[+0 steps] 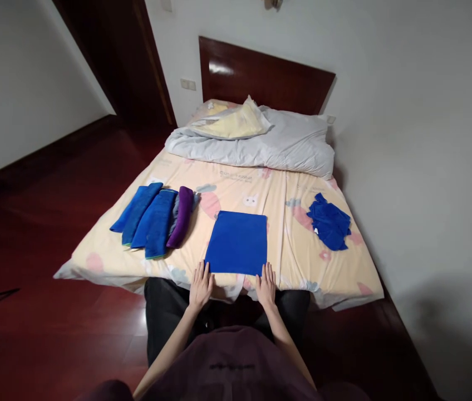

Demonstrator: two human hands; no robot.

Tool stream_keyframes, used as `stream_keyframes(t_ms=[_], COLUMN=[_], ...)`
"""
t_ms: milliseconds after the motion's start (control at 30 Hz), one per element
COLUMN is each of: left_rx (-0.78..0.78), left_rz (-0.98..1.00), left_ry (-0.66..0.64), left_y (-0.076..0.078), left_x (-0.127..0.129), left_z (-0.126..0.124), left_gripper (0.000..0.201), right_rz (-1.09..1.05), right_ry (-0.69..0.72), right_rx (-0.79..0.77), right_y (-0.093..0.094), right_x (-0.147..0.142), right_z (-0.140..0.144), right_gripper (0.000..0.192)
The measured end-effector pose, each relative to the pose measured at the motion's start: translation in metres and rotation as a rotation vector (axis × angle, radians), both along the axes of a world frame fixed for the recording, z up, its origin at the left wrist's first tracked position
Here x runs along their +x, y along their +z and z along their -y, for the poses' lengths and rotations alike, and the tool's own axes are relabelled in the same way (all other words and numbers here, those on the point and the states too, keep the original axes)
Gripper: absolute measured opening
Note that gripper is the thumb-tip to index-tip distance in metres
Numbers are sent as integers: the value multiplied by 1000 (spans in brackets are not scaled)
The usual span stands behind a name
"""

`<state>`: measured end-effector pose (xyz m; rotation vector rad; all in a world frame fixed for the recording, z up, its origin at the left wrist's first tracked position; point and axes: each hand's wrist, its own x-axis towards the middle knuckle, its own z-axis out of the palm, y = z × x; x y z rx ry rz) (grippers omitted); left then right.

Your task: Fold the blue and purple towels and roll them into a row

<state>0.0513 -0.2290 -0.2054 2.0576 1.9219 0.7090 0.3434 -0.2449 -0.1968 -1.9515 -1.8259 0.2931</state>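
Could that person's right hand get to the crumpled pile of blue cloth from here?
Probably yes, perhaps with some leaning: between the bare right hand, at the flat, square blue cloth, and the crumpled pile of blue cloth, only cream patterned bedsheet shows.

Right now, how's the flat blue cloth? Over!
Left hand, right hand: open, at near corners. Flat blue cloth: on bed. Cloth bundles left, blue heap right, neither touching.
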Motion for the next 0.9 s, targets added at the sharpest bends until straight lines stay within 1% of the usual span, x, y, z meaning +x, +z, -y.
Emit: stream_keyframes(t_ms=[133,200,267,400,533,667,800,900], left_rx=[-43,-43,-18,53,39,-31,-146,-214], left_rz=[33,62,109,225,306,379,427,458], left_ry=[-43,-68,-70,-43,-19,-6,37,10], left_y=[-5,-6,-7,-3,3,7,11,11], left_x=[-18,-25,-28,-25,-23,-27,-32,-37], left_z=[26,31,31,19,1,-17,-33,-41], left_gripper=[69,69,66,51,43,46,57,61], right_rz=[-103,-175,-259,-397,-431,-421,-390,-403], right_ry=[-27,-30,-43,-61,-42,-48,-107,-117], right_rx=[10,35,87,206,242,220,232,227], right_y=[0,1,2,2,3,4,1,-4], right_x=[1,4,7,11,14,18,22,24], right_z=[26,31,31,27,22,13,4,-1], right_gripper=[58,54,50,42,41,40,44,46])
